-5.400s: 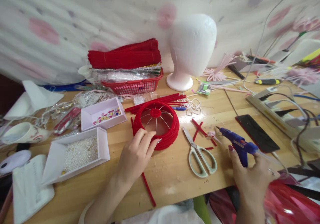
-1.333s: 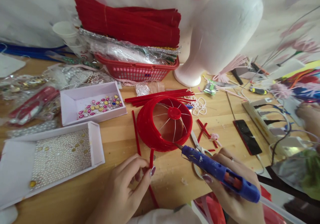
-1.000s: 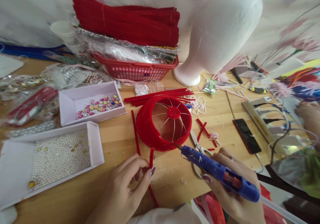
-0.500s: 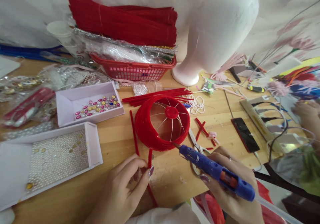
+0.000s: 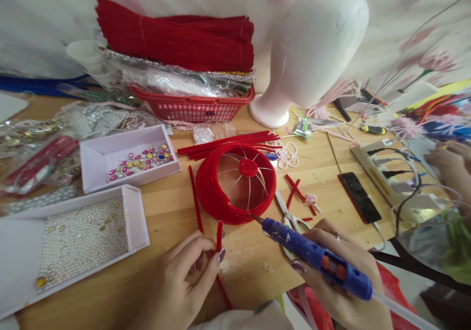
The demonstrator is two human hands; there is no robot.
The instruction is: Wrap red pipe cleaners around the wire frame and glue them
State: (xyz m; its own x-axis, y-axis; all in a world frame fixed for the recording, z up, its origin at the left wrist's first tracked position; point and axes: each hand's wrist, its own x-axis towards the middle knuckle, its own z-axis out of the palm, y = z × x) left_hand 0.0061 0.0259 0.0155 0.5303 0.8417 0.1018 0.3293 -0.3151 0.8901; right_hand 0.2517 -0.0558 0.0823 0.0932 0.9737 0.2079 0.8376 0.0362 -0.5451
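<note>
A short red pipe cleaner (image 5: 220, 231) is pinched upright between the thumb and fingertips of the left hand (image 5: 186, 278), its grip pressed together on the lower part of the stem, just in front of the red wire-framed ring (image 5: 235, 183) that rests on the wooden tabletop (image 5: 172, 207). A blue glue gun (image 5: 316, 259) is held in the right hand (image 5: 342, 276), the grip closed around its body; the metal nozzle is pointed at the near rim of the ring and appears to touch it. The ring is wrapped in red pipe cleaners, and thin wire spokes are seen running to a small red hub at its centre. A loose red stem (image 5: 195, 200) lies on the tabletop just left of the ring, and a bundle of long red stems (image 5: 228, 142) lies behind it. Scissors (image 5: 289, 215) are partly hidden behind the glue gun, with short red offcuts (image 5: 294, 188) beside them. To the left, a white tray of pearls (image 5: 79, 232) and a white tray of coloured gems (image 5: 128, 156) are placed side by side. At the back, a red basket (image 5: 195, 107) is loaded with packets and a thick stack of red pipe cleaners (image 5: 176, 40); a white foam head form (image 5: 312, 50) stands to its right. A dark phone (image 5: 358, 197) lies well to the right, near a power strip (image 5: 390, 173). Another person's hand (image 5: 447, 165) is visible at the right edge.
</note>
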